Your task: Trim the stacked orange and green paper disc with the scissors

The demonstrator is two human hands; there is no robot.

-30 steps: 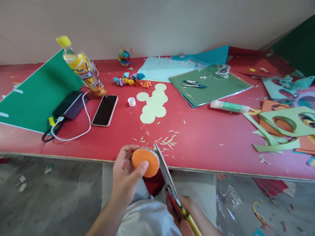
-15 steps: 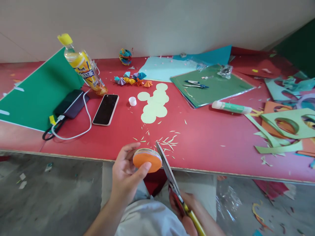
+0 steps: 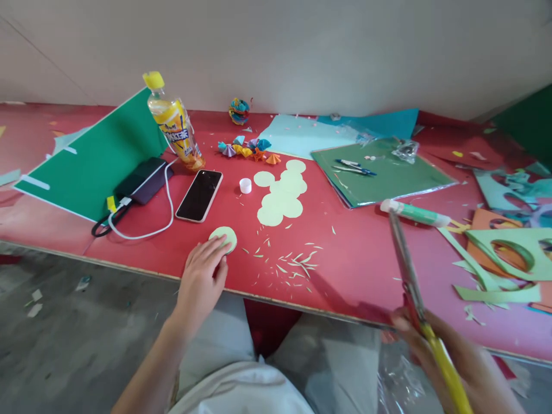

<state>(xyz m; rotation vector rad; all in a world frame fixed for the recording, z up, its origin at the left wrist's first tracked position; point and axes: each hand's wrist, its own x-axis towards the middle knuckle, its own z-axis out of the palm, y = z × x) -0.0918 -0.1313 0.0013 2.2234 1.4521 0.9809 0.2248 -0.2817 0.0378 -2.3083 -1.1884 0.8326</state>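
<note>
The left hand (image 3: 202, 280) lay flat with fingers on a round pale-green paper disc (image 3: 223, 237) near the red table's (image 3: 353, 253) front edge, while the right hand (image 3: 457, 359), blurred, clasped long metal scissors (image 3: 409, 279) with yellow handles.

Left hand (image 3: 200, 280) flat, palm down, fingers extended forward; right hand (image 3: 457, 359) fisted low right (motion-blurred), forearm angled outward.

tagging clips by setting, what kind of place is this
Probably a paper-craft worktable in a plain room: coloured paper sheets and offcuts, a glue stick, cut circles, and scissors in the right hand.
</note>
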